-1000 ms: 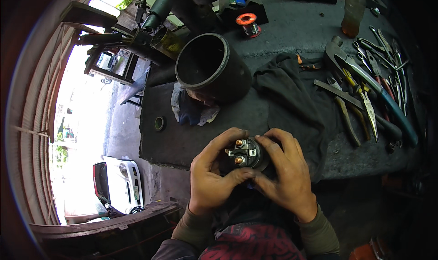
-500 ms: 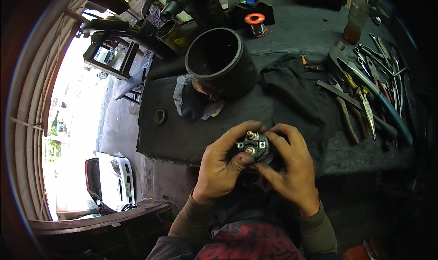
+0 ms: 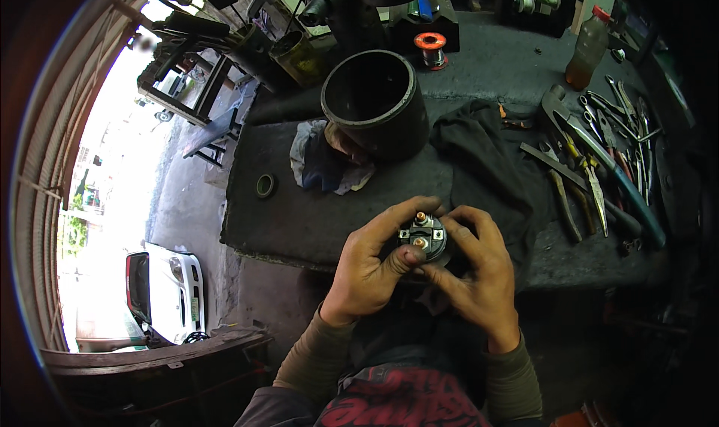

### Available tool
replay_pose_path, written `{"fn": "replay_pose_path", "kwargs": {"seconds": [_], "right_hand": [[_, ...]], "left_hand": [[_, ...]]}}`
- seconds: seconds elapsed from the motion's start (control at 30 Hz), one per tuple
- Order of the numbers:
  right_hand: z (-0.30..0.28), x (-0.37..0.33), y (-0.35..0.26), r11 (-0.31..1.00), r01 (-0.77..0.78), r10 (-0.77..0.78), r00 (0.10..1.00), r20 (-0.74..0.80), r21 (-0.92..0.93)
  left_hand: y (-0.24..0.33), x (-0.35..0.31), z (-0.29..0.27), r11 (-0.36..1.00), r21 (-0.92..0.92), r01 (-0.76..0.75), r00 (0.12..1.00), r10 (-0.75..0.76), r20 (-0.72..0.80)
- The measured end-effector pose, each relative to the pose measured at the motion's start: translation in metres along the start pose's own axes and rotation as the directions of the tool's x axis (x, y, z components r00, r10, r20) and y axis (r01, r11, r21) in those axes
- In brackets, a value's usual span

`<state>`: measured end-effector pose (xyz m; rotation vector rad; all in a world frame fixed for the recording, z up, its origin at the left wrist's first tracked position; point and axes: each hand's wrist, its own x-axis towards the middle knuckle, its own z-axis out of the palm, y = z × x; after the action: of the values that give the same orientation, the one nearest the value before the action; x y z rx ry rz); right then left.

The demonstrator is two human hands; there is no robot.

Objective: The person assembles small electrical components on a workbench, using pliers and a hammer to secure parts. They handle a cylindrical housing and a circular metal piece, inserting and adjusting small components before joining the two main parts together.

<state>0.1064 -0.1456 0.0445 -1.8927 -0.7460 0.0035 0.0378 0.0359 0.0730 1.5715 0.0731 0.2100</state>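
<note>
Between my hands, at the front edge of the workbench, is a starter solenoid (image 3: 431,235) with a round dark end cap. Two copper-coloured terminal bolts and small metal tabs face up from it. My left hand (image 3: 372,256) is closed around its left side, thumb pressed on the near rim by the lower bolt. From the right, my right hand (image 3: 483,273) grips the opposite side with fingers and thumb. The solenoid's lower body is hidden by my hands.
A dark open cylinder (image 3: 408,131) stands on the bench beside a crumpled rag (image 3: 314,157). Left of these lies a small ring (image 3: 265,185). A dark cloth (image 3: 487,150), a solder spool (image 3: 431,51), a bottle (image 3: 588,53), and several pliers (image 3: 595,195) are farther right.
The whole view has shifted slightly, with bench items appearing a little farther right and lower. Both hands keep their hold on the solenoid, with hardly any change in grip.
</note>
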Motion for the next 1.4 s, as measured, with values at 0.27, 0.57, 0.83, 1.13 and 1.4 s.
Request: {"fn": "replay_pose_path", "kwargs": {"seconds": [0.27,0.57,0.83,1.13,1.4], "right_hand": [[-0.001,0.001,0.0,1.0,-0.004,0.004,1.0,-0.006,0.0],[-0.001,0.001,-0.003,1.0,0.0,0.0,1.0,-0.008,0.012],[-0.001,0.001,-0.002,1.0,0.014,-0.014,1.0,-0.012,-0.002],[0.001,0.0,-0.004,1.0,0.006,-0.006,1.0,-0.018,-0.023],[-0.001,-0.003,0.003,0.998,0.057,-0.058,0.998,-0.013,-0.039]], "left_hand": [[-0.004,0.002,-0.001,1.0,-0.022,-0.005,1.0,0.005,-0.001],[-0.007,0.001,-0.002,0.999,-0.051,-0.004,1.0,0.004,-0.009],[-0.008,0.001,-0.001,0.999,-0.024,-0.021,1.0,0.021,-0.012],[-0.008,0.0,-0.005,0.999,-0.021,-0.039,0.999,0.039,-0.004],[-0.014,0.001,-0.001,0.996,-0.029,-0.085,0.996,0.084,-0.025]]}}
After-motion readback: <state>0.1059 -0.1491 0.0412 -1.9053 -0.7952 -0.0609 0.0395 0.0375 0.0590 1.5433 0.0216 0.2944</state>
